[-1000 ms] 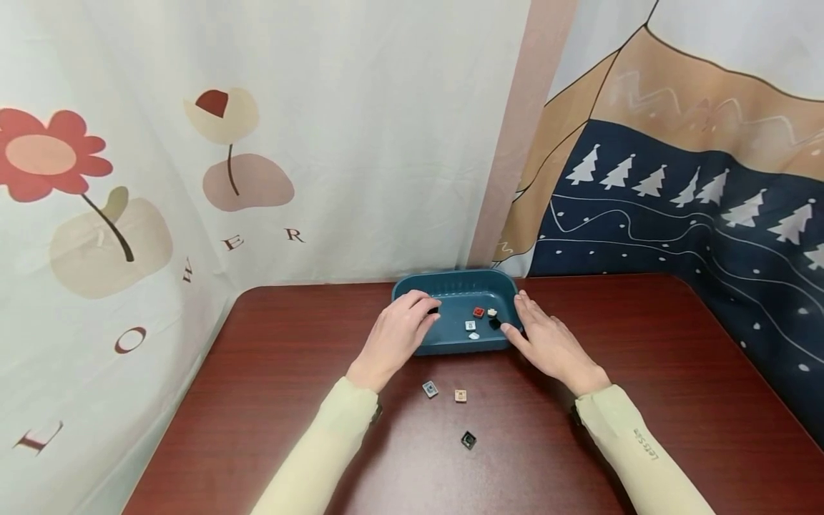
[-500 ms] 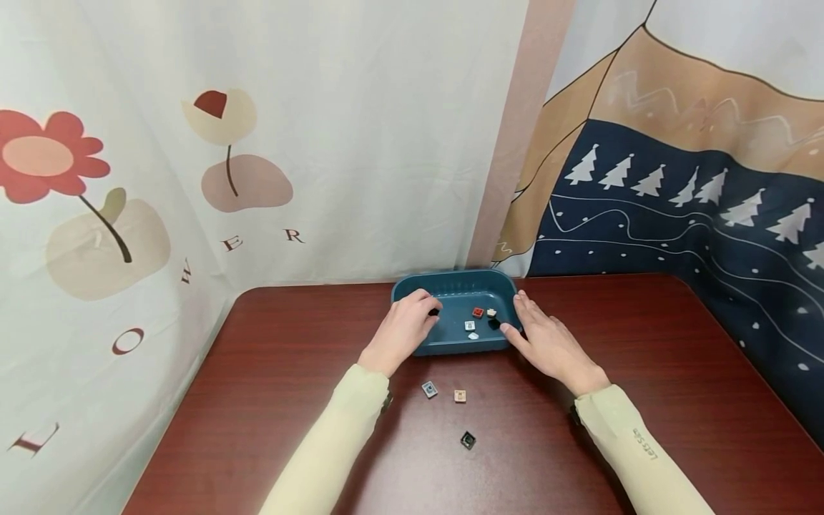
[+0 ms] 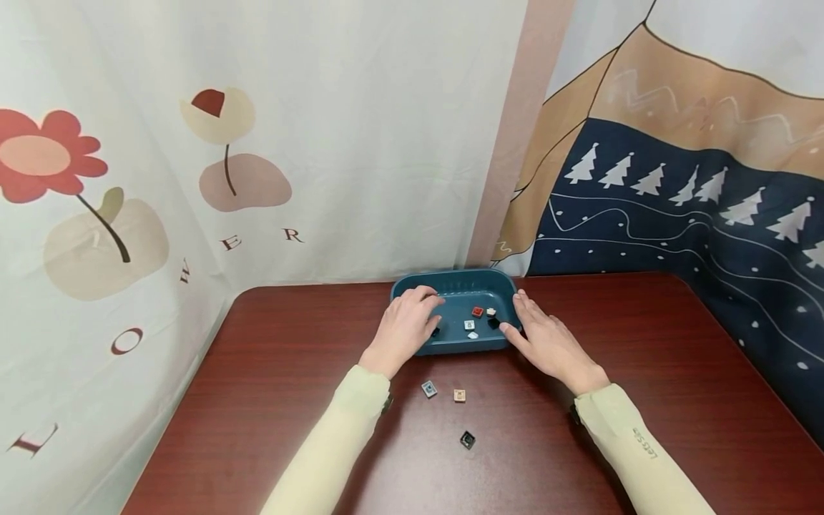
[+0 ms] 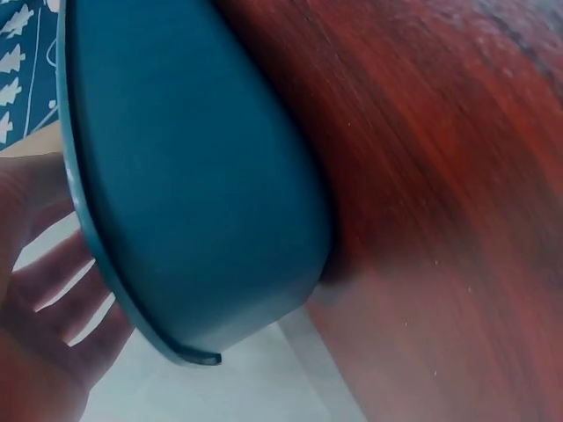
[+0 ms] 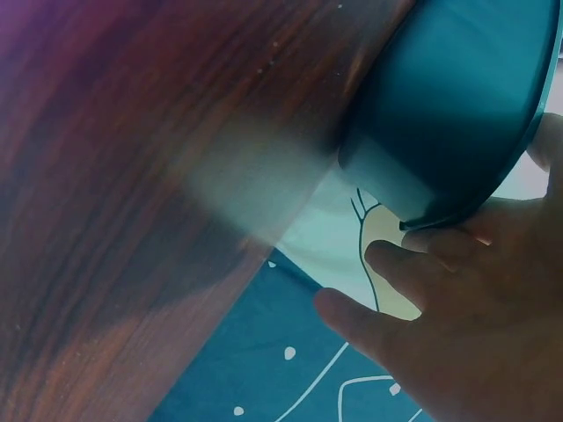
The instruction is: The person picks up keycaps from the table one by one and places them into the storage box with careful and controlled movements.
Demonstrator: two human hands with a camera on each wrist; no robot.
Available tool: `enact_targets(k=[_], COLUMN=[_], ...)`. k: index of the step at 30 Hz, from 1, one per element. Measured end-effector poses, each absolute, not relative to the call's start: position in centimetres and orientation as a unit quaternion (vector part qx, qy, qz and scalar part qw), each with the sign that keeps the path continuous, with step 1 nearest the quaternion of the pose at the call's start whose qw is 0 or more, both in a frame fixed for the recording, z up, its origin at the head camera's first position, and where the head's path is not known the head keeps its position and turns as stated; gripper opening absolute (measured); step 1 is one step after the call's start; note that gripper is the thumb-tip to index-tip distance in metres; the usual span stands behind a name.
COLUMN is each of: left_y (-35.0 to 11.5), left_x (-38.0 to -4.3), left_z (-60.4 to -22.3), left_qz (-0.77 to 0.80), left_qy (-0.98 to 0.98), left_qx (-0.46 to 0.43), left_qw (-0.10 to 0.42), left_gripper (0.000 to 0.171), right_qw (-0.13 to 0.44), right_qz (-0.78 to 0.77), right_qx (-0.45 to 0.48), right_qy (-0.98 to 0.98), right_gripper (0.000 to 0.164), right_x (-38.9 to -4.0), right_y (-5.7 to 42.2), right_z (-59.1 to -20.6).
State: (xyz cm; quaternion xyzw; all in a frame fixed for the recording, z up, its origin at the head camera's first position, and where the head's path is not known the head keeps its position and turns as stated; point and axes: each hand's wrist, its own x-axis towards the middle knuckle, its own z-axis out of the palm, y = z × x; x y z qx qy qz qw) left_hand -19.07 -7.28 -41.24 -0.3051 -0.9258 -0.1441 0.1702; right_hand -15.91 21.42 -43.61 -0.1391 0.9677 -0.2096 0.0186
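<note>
In the head view my left hand (image 3: 400,327) hangs over the left end of a dark teal tray (image 3: 460,347). Its thumb and fingers are parted, and a black keycap (image 3: 435,332) lies by the thumb, partly hidden. The flat right hand (image 3: 550,342) rests at the tray's right rim with fingers straight. Inside the tray lie a red keycap (image 3: 478,312), a white keycap (image 3: 469,325), a cream keycap (image 3: 491,312), a small white piece (image 3: 473,335) and a black piece (image 3: 493,323). Both wrist views show the tray's outer wall (image 4: 193,193) beside the fingers.
On the reddish-brown table (image 3: 290,400), in front of the tray, lie a blue-grey keycap (image 3: 429,389), a beige keycap (image 3: 460,395) and a black keycap (image 3: 467,439). A printed curtain (image 3: 360,143) hangs close behind the tray and the table's back edge.
My left hand moved slightly right over the tray, then its fingers parted and let go of a black keycap, which now shows lower, by the thumb. The right hand stayed in place.
</note>
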Motion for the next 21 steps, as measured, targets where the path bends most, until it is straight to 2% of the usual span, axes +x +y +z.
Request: enact_targets(k=[13, 21], left_y=[-8.0, -8.4], left_x=[-17.2, -15.6], left_z=[-40.4, -40.2], left_qz=[-0.143, -0.142], left_qy=[-0.896, -0.883], left_qx=[-0.351, -0.376], left_qw=[0.23, 0.242], left_gripper=[0.035, 0.05], right_qw=[0.019, 0.018], right_qz=[-0.211, -0.213], right_qx=[-0.138, -0.137], right_qy=[0.967, 0.967], right_gripper=[0.086, 0.081], right_x=[-15.8, -15.9], right_y=[21.4, 21.3], right_z=[-43.5, -43.5])
